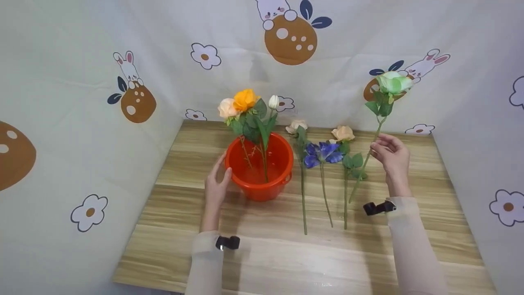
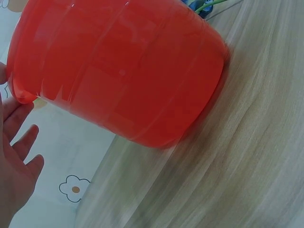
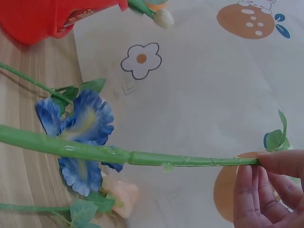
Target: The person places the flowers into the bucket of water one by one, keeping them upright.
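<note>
My right hand [image 1: 394, 157] pinches the stem of a pale green artificial rose [image 1: 394, 83] between thumb and fingers. The rose stands raised and tilted, its bloom high and its stem end low over the table's right side. A red plastic bucket [image 1: 262, 192] stands on the table; my left hand [image 1: 216, 184] rests against its left rim with fingers extended. Inside the bucket are an orange rose [image 1: 245, 99], a pale pink rose [image 1: 227, 108] and a white tulip [image 1: 274, 102]. In the right wrist view the held stem [image 3: 95, 151] crosses in front of a blue iris [image 3: 92, 118].
Right of the bucket, a cream flower [image 1: 297, 126], a purple-blue iris [image 1: 322, 153] and a peach rose [image 1: 343, 133] lie side by side, stems toward me. The wood-grain table [image 1: 172, 233] meets a printed cloth [image 1: 327, 82] behind and at both sides.
</note>
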Tool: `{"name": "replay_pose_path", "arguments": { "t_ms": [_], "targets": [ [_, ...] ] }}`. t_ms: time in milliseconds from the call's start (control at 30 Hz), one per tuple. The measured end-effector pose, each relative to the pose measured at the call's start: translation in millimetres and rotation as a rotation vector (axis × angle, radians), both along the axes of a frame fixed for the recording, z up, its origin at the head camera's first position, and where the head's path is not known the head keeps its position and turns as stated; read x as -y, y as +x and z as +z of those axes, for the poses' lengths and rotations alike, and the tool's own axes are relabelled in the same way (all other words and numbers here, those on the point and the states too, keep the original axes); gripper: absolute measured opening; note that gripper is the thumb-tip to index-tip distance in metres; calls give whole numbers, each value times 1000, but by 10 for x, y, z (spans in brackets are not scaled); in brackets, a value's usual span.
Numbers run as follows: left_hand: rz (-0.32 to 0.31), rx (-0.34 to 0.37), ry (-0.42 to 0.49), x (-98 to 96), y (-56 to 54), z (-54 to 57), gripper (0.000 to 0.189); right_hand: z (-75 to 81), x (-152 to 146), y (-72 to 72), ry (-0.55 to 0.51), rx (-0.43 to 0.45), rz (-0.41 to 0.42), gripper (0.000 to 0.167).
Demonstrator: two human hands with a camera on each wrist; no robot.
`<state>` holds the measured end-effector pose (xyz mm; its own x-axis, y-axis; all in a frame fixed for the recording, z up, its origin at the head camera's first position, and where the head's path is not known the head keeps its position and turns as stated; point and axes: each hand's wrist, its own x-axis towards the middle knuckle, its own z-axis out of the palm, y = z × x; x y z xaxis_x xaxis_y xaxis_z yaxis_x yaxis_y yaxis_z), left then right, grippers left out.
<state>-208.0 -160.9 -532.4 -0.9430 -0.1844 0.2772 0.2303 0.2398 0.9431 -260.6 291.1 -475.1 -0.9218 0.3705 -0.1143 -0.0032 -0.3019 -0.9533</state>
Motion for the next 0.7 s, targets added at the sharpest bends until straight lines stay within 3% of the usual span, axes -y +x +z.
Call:
{"name": "replay_pose_path", "arguments": {
  "t_ms": [700],
  "targets": [
    [-8,3,19,-8,4,21,47,358,447,-82,84,-118,83,24]
  ]
}}
